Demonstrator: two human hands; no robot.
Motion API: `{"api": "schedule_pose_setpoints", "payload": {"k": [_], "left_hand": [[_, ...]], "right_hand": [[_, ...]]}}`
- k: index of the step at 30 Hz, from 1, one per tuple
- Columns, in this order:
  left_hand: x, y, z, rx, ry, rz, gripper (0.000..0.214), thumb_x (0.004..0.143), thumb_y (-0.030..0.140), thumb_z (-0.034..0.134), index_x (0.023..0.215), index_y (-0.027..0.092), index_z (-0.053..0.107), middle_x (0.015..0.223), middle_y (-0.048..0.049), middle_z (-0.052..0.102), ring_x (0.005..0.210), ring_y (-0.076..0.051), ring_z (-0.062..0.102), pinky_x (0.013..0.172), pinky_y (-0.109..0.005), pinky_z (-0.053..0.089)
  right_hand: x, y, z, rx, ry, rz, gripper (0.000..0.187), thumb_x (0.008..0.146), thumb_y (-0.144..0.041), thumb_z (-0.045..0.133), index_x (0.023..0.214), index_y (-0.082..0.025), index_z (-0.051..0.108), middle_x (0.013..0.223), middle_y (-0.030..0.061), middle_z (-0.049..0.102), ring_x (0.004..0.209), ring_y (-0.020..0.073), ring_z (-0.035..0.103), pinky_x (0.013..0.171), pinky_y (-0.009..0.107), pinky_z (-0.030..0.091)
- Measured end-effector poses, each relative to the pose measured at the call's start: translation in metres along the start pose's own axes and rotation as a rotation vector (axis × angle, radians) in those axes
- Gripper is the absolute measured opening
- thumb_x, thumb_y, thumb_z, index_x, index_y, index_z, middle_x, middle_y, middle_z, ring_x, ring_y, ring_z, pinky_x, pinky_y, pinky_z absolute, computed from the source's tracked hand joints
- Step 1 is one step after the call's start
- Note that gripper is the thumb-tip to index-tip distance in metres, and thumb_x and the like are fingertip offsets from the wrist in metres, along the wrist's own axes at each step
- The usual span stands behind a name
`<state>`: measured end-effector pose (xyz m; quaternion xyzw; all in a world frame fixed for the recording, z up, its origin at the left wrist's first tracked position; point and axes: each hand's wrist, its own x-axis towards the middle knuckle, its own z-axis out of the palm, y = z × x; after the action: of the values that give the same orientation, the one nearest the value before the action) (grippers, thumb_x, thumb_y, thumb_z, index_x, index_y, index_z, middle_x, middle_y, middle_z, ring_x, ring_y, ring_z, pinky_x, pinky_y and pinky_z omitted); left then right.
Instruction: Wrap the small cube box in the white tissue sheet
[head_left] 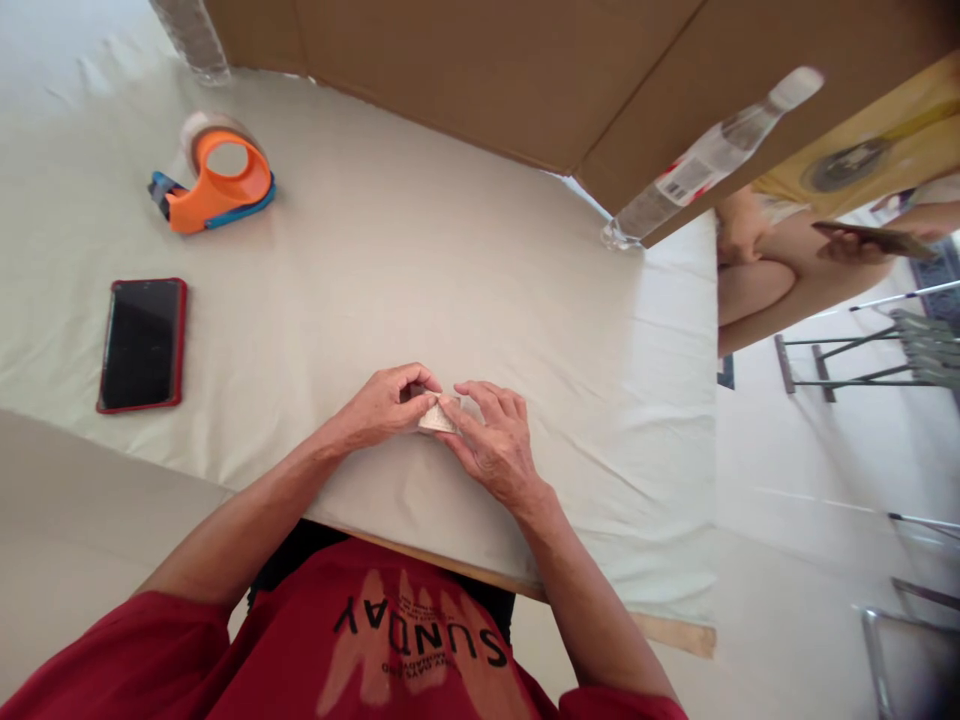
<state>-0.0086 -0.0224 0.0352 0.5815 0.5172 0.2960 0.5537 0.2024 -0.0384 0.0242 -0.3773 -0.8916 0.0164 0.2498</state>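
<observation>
Both hands meet at the near edge of the cloth-covered tabletop [420,250], just below the picture's centre, with a small folded paper [437,418] pinched between them. The left hand [386,405] is curled, thumb and forefinger closed on the paper's left corner. The right hand [491,440] lies flatter, its fingertips pressing the right edge. The paper looks triangular, so the step in hand seems to be setting a crease. A further fold would call for a firm pinch on one side while the other hand shifts its grip. From the hands, one orange tape dispenser [217,185] lies at 10 o'clock, one smartphone [142,343] in a red case at 9, and one cardboard box [465,70] at 12. There are two clear bottles, one [705,160] at 2 and one [193,38] at 11, partly cropped. Another person's hand [874,238], at 2, holds a second phone.
</observation>
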Motion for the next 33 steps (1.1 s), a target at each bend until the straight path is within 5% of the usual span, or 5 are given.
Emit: {"api": "schedule_pose_setpoints", "payload": {"k": [11,16,25,33], "left_hand": [[0.002,-0.003,-0.005,0.106,0.075,0.110,0.024,0.072,0.024,0.054,0.089,0.017,0.070,0.088,-0.0037,0.070,0.074,-0.015,0.060,0.066,-0.027,0.047],[0.002,-0.004,-0.004,0.051,0.085,0.102,0.023,0.073,0.024,0.055,0.089,0.017,0.069,0.080,-0.0015,0.068,0.070,-0.014,0.059,0.062,-0.025,0.046],[0.006,-0.010,-0.010,0.012,0.305,0.215,0.049,0.078,0.028,0.061,0.126,0.018,0.062,0.132,-0.0112,0.064,0.111,-0.024,0.064,0.096,-0.039,0.053],[0.012,-0.017,0.002,0.131,0.243,0.303,0.056,0.083,0.023,0.059,0.139,0.019,0.052,0.140,-0.0135,0.059,0.127,-0.026,0.057,0.106,-0.043,0.050]], "right_hand": [[0.002,0.003,0.010,0.144,-0.041,-0.002,0.030,0.094,-0.032,0.062,0.122,-0.021,0.059,0.139,0.0173,0.059,0.137,0.0318,0.051,0.102,0.049,0.048],[0.008,0.009,0.014,0.200,-0.041,-0.039,0.028,0.094,-0.036,0.061,0.118,-0.022,0.059,0.118,0.0121,0.071,0.124,0.0287,0.061,0.098,0.048,0.049],[0.028,0.038,0.021,0.166,0.081,-0.089,0.031,0.094,-0.031,0.062,0.123,-0.022,0.057,0.117,0.0118,0.072,0.124,0.0285,0.062,0.097,0.046,0.049],[0.027,0.040,0.024,0.173,0.006,-0.006,0.031,0.094,-0.033,0.062,0.123,-0.022,0.058,0.124,0.0128,0.069,0.129,0.0296,0.057,0.101,0.046,0.046]]}}
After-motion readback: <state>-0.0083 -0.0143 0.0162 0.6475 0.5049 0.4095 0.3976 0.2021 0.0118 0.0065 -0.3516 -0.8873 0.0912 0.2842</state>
